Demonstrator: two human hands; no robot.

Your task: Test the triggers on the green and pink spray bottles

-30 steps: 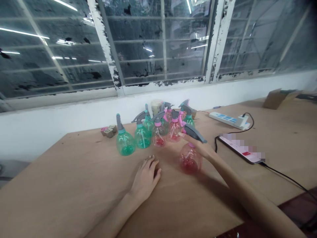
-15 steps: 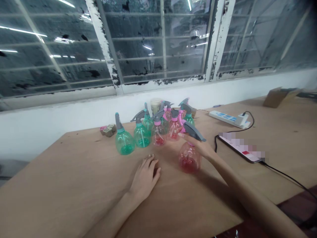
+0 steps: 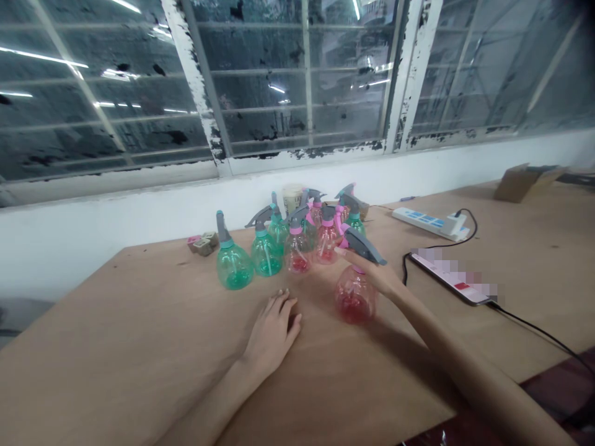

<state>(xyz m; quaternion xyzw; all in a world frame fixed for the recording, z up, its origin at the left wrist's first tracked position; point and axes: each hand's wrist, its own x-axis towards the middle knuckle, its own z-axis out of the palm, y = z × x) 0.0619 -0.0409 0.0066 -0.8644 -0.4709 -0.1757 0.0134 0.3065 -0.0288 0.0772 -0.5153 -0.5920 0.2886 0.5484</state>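
My right hand (image 3: 372,266) is closed around the neck of a pink spray bottle (image 3: 354,298) with a grey and pink trigger head and red liquid inside. This bottle stands nearer to me than the others. Flat on the table rests my left hand (image 3: 273,327), fingers stretched and slightly apart, holding nothing. Ahead of it are a green spray bottle (image 3: 235,267), another green spray bottle (image 3: 266,255) and a pink-collared spray bottle (image 3: 297,253). Beside that one is a pink spray bottle (image 3: 326,243). Several more bottles stand partly hidden behind.
Two power strips lie on the right, a white one (image 3: 421,220) and a partly blurred one (image 3: 453,279), with black cables. A cardboard box (image 3: 515,181) sits at the far right. Small grey blocks (image 3: 204,245) are at the back left, and a paper cup (image 3: 292,198) is by the wall.
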